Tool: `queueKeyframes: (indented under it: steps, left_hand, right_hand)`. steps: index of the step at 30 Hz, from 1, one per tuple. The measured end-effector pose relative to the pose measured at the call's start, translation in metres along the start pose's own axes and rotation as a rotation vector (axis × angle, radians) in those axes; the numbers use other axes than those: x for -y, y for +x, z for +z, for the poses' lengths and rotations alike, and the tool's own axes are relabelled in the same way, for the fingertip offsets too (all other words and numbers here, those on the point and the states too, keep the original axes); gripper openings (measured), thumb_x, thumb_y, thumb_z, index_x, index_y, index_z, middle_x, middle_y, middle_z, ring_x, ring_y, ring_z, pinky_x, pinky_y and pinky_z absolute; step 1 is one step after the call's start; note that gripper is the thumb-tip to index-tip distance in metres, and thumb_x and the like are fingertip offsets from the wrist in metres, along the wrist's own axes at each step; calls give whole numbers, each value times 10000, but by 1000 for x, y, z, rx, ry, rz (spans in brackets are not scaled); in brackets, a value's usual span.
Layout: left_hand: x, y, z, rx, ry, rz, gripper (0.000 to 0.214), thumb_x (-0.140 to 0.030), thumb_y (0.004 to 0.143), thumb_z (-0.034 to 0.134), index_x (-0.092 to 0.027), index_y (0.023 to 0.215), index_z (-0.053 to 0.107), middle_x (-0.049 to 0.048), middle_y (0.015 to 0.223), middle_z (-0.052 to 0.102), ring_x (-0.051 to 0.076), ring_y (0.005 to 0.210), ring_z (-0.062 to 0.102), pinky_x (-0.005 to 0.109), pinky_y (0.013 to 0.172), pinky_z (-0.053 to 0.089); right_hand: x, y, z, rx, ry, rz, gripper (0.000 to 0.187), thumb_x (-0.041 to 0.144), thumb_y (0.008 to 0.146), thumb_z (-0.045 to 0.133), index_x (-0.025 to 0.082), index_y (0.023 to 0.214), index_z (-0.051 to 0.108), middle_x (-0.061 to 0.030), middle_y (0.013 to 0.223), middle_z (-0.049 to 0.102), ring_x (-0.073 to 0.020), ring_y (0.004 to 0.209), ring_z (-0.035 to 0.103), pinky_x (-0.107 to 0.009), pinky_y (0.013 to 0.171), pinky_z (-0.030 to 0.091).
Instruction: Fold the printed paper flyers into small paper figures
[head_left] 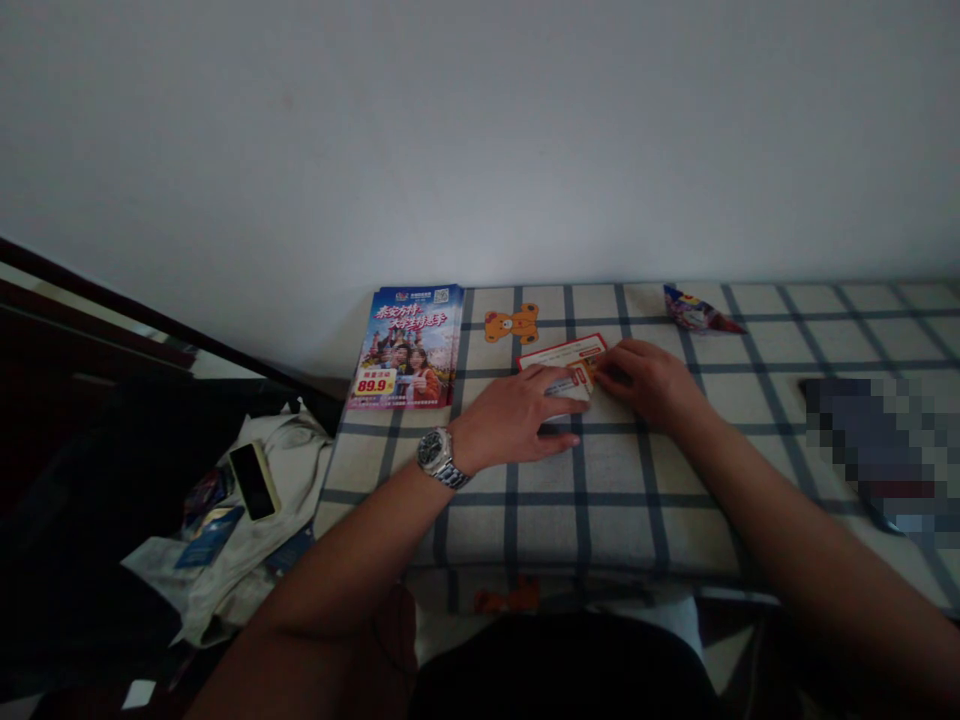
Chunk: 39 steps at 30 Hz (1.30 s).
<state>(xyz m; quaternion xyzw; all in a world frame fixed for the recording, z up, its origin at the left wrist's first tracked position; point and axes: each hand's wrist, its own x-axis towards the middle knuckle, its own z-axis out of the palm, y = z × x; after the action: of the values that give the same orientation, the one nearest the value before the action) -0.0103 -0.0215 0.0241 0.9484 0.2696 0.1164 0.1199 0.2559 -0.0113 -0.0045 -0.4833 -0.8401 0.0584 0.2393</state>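
A sheet of paper, white with a red edge and printed text, looks like a partly folded leaflet (pixel 564 350) and lies on the checked tablecloth. Across its lower left part rests my left hand (pixel 521 415), fingers stretched and apart, a metal watch (pixel 441 457) on the wrist. At the paper's right edge, my right hand (pixel 637 380) has its thumb and fingers pinched together on a fold. The fingers hide part of that fold. A stack of colourful leaflets (pixel 409 350) sits to the left of my hands. Beyond my right hand is a folded, pointed colourful paper (pixel 699 312).
The checked tablecloth (pixel 600 520) covers a table against a pale wall (pixel 480 150). A dark, blurred-out flat object (pixel 870 440) lies at the right. Lower left, a phone (pixel 255 480) rests on a pale cloth bag (pixel 289 480) beside the table.
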Motion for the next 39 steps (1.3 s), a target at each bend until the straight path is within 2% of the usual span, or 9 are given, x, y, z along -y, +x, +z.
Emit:
queueKeyframes:
  steps: [5,9,18,25,32,39]
  left_hand:
    - [0,0,1,6,1,3,438,-501,992,670,-306,1384,680,100,1559,501,311,1423,503,503,1139,526]
    - [0,0,0,13,1,-9,443,-512,994,662,-309,1387,676,103,1541,509,311,1413,508,487,1104,552]
    - [1,0,0,-4,1,10,450,-521,997,655,-303,1390,674,108,1540,510,314,1415,498,488,1121,535]
    - [0,1,1,-5,6,-4,453,-546,988,657,-316,1378,678,101,1528,517,316,1401,503,487,1098,548]
    - [1,1,2,-10,-6,-1,445,-543,993,651,-311,1372,684,104,1521,517,313,1404,494,482,1097,545]
    - [0,1,2,-6,-5,-10,446,-544,983,668,-302,1357,688,104,1532,507,312,1418,484,489,1118,534]
  right_hand:
    - [-6,5,-2,-30,-35,77,132,285,996,617,206,923,693,-74,878,666,-237,781,627,-352,689,454]
    - [-12,8,-2,-82,-76,105,122,291,984,638,211,917,702,-80,894,686,-258,844,643,-361,730,456]
    - [-13,13,-2,-129,-175,217,95,214,950,633,196,872,685,-100,909,695,-265,821,641,-369,711,431]
    - [-20,10,-5,-152,-95,175,115,263,962,624,212,882,690,-91,884,681,-264,816,635,-374,708,451]
    - [-16,4,-4,-70,-44,80,151,339,978,645,226,909,718,-76,903,683,-250,838,639,-362,719,470]
    - [-13,12,-1,-123,-54,223,123,298,949,675,209,886,733,-73,904,690,-236,771,642,-361,669,448]
